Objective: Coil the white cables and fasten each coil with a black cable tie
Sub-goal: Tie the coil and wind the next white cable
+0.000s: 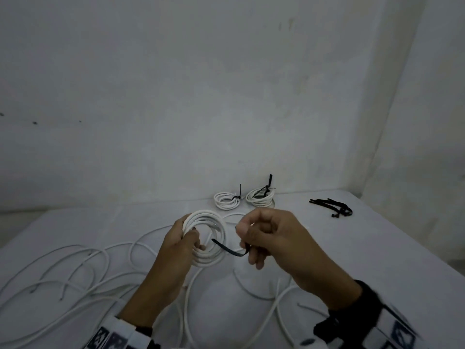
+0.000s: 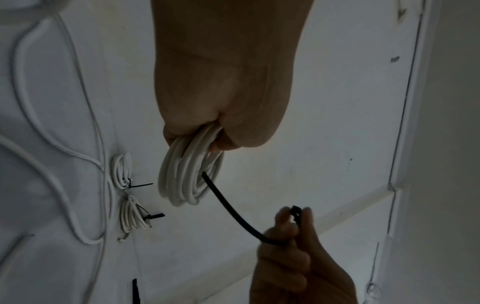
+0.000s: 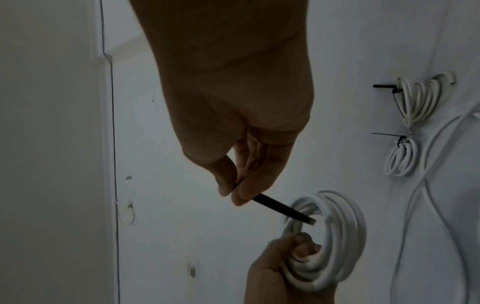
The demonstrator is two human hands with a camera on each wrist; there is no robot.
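Note:
My left hand [image 1: 180, 244] grips a white cable coil [image 1: 214, 238] by its left side and holds it above the table. My right hand [image 1: 261, 235] pinches a black cable tie [image 1: 230, 249] near its head. The tie's free tip points into the coil's open middle. In the left wrist view the coil [image 2: 187, 176] hangs from my left hand [image 2: 221, 115], and the tie [image 2: 228, 209] runs from the coil down to my right hand [image 2: 293, 224]. In the right wrist view my thumb and forefinger [image 3: 233, 189] pinch the tie [image 3: 283, 210], whose tip lies inside the coil [image 3: 335, 232].
Two tied coils [image 1: 227, 199] [image 1: 260, 196] lie by the back wall. A bunch of spare black ties [image 1: 332, 206] lies at the right. Loose white cables [image 1: 75, 273] sprawl over the white table's left and front. A wall corner stands at the right.

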